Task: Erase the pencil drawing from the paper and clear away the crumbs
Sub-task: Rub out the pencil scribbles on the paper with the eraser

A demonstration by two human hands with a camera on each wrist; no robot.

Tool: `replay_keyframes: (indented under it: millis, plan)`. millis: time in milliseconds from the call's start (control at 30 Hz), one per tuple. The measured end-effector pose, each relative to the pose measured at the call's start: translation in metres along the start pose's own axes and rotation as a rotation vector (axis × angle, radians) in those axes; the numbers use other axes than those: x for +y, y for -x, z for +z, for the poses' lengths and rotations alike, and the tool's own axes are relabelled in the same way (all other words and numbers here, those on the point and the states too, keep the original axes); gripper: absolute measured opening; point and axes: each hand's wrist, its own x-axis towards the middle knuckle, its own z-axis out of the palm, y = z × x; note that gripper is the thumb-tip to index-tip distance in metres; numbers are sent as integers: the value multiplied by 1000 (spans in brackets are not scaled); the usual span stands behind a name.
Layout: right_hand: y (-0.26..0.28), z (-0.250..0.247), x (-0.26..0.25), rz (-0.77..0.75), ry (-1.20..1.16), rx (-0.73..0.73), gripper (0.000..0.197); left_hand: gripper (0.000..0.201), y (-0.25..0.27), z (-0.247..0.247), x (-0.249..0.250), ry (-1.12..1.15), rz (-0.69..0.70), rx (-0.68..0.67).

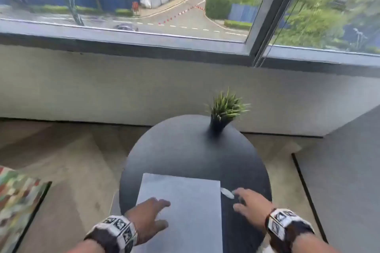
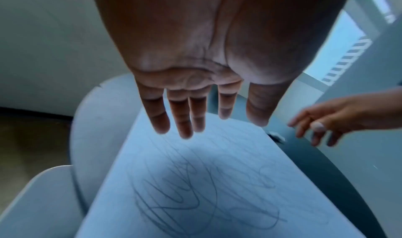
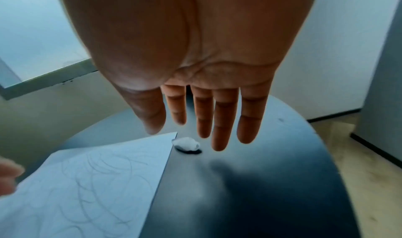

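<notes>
A white sheet of paper [image 1: 181, 207] lies on the near part of a round dark table [image 1: 185, 150]. Pencil scribbles [image 2: 195, 190] cover the paper [image 3: 87, 181]. A small white eraser [image 1: 227, 192] lies on the table just off the paper's far right corner; it shows in the right wrist view as a pale lump, the eraser [image 3: 187, 143]. My left hand [image 1: 152, 215] hovers over the paper's left side, fingers [image 2: 185, 121] straight and spread, holding nothing. My right hand [image 1: 244, 201] hangs just above the table beside the eraser, its fingers [image 3: 219, 130] straight, empty.
A small potted plant [image 1: 224, 113] stands at the table's far edge. Beyond it are a low white wall and a window. A grey cabinet side [image 1: 349, 170] stands to the right. A patterned cushion [image 1: 14, 201] lies at the left over wooden floor.
</notes>
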Motion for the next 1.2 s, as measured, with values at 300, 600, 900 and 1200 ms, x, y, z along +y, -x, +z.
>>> replay_keyframes:
  millis: [300, 600, 900, 1200]
  plan:
    - [-56, 43, -4, -38, 107, 217, 36, 72, -49, 80, -39, -381, 111, 307]
    - [-23, 67, -10, -129, 104, 336, 27, 97, -29, 122, -41, -503, 110, 299]
    - [22, 119, -33, -272, 140, 291, 25, 72, -9, 132, -34, -495, 161, 260]
    - [18, 120, -49, -285, 116, 278, 26, 98, -10, 151, -32, -402, 22, 358]
